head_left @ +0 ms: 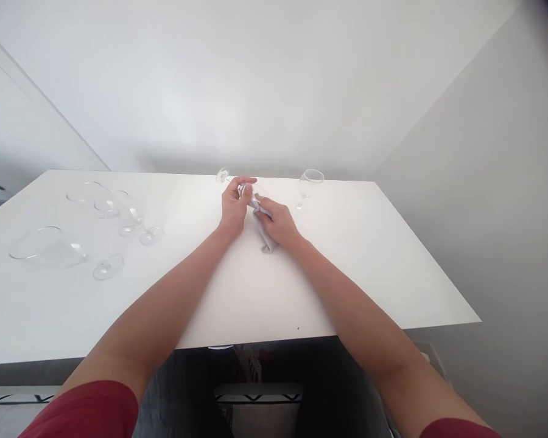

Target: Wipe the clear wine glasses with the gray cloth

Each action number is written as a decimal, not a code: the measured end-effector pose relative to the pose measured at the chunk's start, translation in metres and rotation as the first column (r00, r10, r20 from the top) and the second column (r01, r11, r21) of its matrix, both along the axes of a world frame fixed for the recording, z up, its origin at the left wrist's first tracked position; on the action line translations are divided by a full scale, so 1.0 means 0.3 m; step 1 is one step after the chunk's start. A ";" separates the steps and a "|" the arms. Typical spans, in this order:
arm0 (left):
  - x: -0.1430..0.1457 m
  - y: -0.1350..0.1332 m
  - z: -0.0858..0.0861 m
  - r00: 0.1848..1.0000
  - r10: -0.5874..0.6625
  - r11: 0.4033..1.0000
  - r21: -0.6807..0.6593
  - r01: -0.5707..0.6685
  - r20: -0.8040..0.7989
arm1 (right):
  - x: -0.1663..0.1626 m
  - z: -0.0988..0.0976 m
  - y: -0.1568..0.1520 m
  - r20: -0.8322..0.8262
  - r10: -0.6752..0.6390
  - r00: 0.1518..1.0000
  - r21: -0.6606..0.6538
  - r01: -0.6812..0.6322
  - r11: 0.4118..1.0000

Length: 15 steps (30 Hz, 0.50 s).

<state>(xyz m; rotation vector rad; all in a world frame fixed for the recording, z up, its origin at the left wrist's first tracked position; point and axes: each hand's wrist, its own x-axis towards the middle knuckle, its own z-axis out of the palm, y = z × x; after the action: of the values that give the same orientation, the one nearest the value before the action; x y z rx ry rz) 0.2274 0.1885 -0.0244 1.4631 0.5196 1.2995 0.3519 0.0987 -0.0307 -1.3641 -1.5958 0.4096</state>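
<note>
My left hand (234,204) is closed around a clear wine glass (223,176) above the far middle of the white table. The glass is tilted, its round foot sticking out past my fingers to the upper left. Its bowl lies toward my right hand and is hard to make out. My right hand (281,224) grips a light grey cloth (268,242). Part of the cloth is pressed against the bowl between my hands, and a loose end hangs toward the table. Just right of my hands, another wine glass (311,180) stands upright.
On the left of the white table (369,261), several clear glasses lie on their sides, among them a large wine glass (50,249) and a pair with touching or overlapping outlines (105,204). A white wall (256,85) rises behind the table's far edge.
</note>
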 end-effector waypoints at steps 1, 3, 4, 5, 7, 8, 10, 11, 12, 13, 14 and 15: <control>-0.001 0.000 -0.002 1.000 0.010 1.000 -0.006 -0.010 -0.005 | -0.010 0.002 -0.001 -0.060 0.035 0.998 -0.014 -0.036 0.999; -0.001 -0.002 -0.001 1.000 -0.017 1.000 -0.023 0.018 0.020 | -0.028 0.008 -0.004 -0.256 0.047 0.966 -0.019 -0.054 0.998; -0.001 -0.003 0.001 0.997 -0.062 0.997 -0.034 0.064 0.046 | -0.033 0.013 -0.006 -0.380 0.033 0.924 -0.024 -0.045 0.999; 0.000 -0.005 0.004 0.989 -0.126 0.991 -0.045 0.129 0.072 | -0.035 0.018 -0.008 -0.509 0.019 0.861 -0.036 -0.043 0.998; 0.002 -0.007 0.011 0.958 -0.264 0.960 -0.065 0.272 0.109 | -0.030 0.028 -0.011 -0.729 0.012 0.684 -0.076 -0.098 0.992; 0.003 -0.008 0.013 0.943 -0.312 0.945 -0.069 0.321 0.116 | -0.024 0.032 -0.012 -0.805 0.010 0.593 -0.091 -0.141 0.986; 0.006 -0.010 0.015 0.933 -0.342 0.934 -0.068 0.351 0.116 | -0.008 0.037 -0.012 -0.885 0.004 0.465 -0.100 -0.199 0.975; 0.008 -0.011 0.014 0.936 -0.333 0.938 -0.061 0.341 0.113 | 0.000 0.038 -0.012 -0.895 0.003 0.447 -0.100 -0.208 0.973; 0.011 -0.011 0.012 0.943 -0.315 0.945 -0.051 0.322 0.110 | 0.007 0.038 -0.011 -0.884 0.009 0.467 -0.101 -0.208 0.973; 0.013 -0.011 0.009 0.952 -0.285 0.956 -0.041 0.291 0.110 | 0.013 0.037 -0.011 -0.850 0.021 0.527 -0.100 -0.201 0.975; 0.014 -0.010 0.005 0.963 -0.245 0.968 -0.034 0.250 0.111 | 0.016 0.035 -0.012 -0.781 0.043 0.623 -0.095 -0.187 0.978; 0.015 -0.009 0.002 0.975 -0.194 0.980 -0.030 0.199 0.111 | 0.018 0.032 -0.012 -0.672 0.071 0.737 -0.081 -0.168 0.982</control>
<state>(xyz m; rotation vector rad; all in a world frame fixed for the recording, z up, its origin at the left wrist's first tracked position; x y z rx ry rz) 0.2319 0.1859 -0.0238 1.3657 0.3199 1.1959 0.3573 0.0951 -0.0210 -1.0314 -1.0555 0.9866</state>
